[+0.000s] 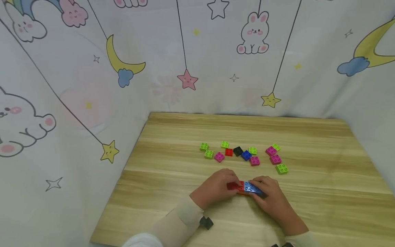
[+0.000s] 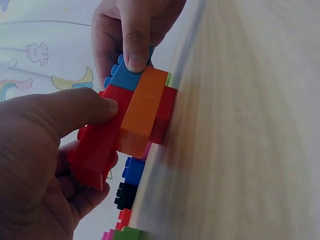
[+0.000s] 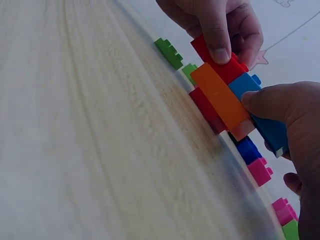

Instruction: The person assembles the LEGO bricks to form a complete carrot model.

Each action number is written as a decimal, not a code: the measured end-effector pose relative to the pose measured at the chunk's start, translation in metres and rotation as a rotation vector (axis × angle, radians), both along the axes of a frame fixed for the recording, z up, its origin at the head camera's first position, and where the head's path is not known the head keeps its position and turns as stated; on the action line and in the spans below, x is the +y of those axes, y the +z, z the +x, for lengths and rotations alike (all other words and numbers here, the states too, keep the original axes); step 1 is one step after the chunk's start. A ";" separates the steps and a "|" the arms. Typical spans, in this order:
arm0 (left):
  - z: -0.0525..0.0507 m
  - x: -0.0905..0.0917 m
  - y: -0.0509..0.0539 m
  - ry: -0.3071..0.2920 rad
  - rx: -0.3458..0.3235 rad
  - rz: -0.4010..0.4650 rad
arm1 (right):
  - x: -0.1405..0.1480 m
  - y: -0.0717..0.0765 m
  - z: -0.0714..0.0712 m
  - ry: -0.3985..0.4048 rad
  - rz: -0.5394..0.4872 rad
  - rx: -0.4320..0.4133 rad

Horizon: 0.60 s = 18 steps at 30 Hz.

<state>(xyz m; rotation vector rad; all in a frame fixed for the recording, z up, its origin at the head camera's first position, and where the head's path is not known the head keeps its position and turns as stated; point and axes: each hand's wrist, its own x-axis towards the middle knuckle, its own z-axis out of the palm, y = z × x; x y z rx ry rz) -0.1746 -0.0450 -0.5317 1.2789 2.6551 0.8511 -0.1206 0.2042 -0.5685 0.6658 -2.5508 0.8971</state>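
Note:
Three layers of toy building bricks stand stacked near the front of the table. A red brick (image 2: 100, 137) and a blue brick (image 1: 251, 187) lie end to end on top, over an orange brick (image 3: 220, 97). Beneath the orange one sits a lower red brick (image 3: 206, 109), at table level. My left hand (image 1: 217, 188) pinches the upper red brick, thumb on its near side. With thumb and fingers my right hand (image 1: 271, 195) grips the blue brick at the other end. Parts of both top bricks are hidden by fingers in the head view.
Behind the stack lie several small loose bricks, among them a green brick (image 1: 204, 146), a pink brick (image 1: 219, 157), a red square brick (image 1: 228, 152), a black brick (image 1: 238, 151) and a dark blue brick (image 1: 246, 155). A printed curtain (image 1: 216, 99) hangs around the wooden table (image 1: 148, 212).

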 end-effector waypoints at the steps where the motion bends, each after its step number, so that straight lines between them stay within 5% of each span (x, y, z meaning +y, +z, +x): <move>1: -0.001 0.000 -0.001 0.002 0.006 0.011 | 0.001 -0.001 -0.001 0.000 -0.018 -0.004; 9: -0.002 -0.003 -0.006 0.018 0.016 0.039 | 0.019 -0.009 -0.029 -0.120 -0.288 -0.038; 12: -0.003 -0.004 -0.007 0.024 0.020 0.038 | 0.022 -0.009 -0.048 -0.165 -0.196 -0.014; 18: -0.006 -0.005 -0.011 0.028 0.014 0.052 | 0.026 -0.007 -0.079 -0.101 0.021 0.041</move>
